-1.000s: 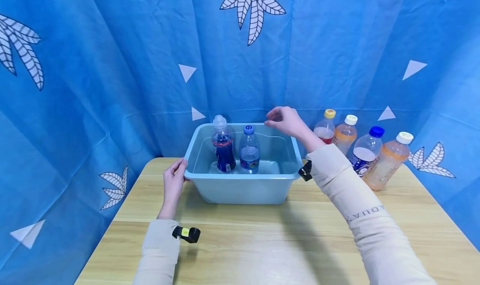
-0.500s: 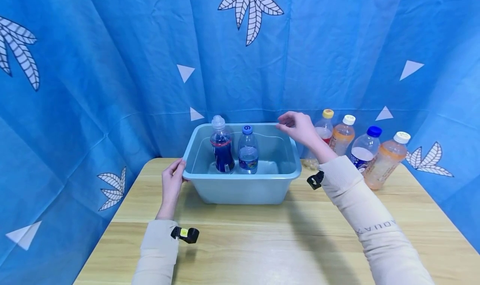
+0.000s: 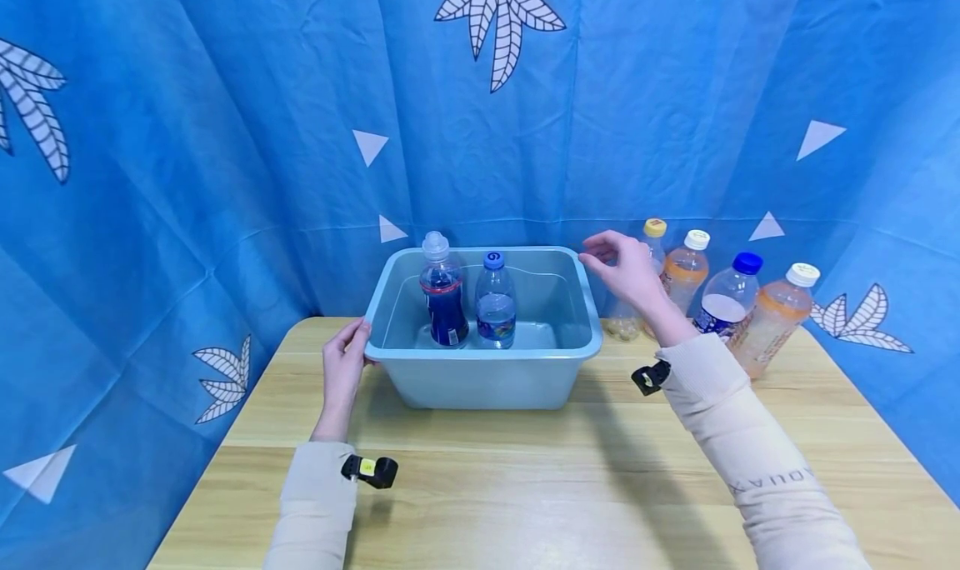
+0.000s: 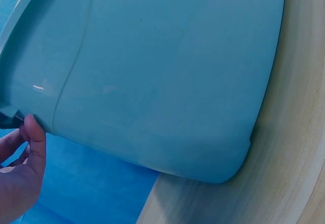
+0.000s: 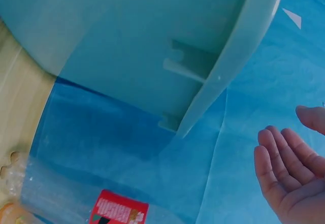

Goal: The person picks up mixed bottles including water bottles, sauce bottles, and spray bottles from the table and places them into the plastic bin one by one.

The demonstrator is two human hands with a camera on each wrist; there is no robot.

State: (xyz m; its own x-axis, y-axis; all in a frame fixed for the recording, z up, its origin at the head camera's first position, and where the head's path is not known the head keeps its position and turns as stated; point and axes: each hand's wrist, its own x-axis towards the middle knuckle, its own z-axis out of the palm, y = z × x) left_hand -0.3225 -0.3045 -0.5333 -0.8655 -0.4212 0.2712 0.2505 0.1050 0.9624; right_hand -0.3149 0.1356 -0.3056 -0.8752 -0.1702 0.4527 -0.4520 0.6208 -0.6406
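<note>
A light-blue plastic tub (image 3: pixel 480 382) stands on the table. Inside it, upright, are a clear-capped bottle with a dark blue lower part (image 3: pixel 446 307) on the left and a clear bottle with a blue cap (image 3: pixel 496 307). My left hand (image 3: pixel 343 368) grips the tub's rim at the near left corner, thumb against the edge in the left wrist view. My right hand (image 3: pixel 628 272) is raised just beyond the tub's far right corner, holding nothing. In the right wrist view that hand (image 5: pixel 294 178) has its fingers loosely bent, apart from the tub wall (image 5: pixel 122 46).
Right of the tub stand several bottles: one with a yellow cap (image 3: pixel 655 228), partly behind my right hand, a white-capped orange one (image 3: pixel 685 272), a blue-capped one (image 3: pixel 733 291) and another white-capped orange one (image 3: pixel 776 316). A blue curtain (image 3: pixel 300 137) hangs behind the wooden table (image 3: pixel 480 487).
My right hand has moved right, from above the tub's far rim to beyond its far right corner, near the yellow-capped bottle. My left hand has stayed on the rim.
</note>
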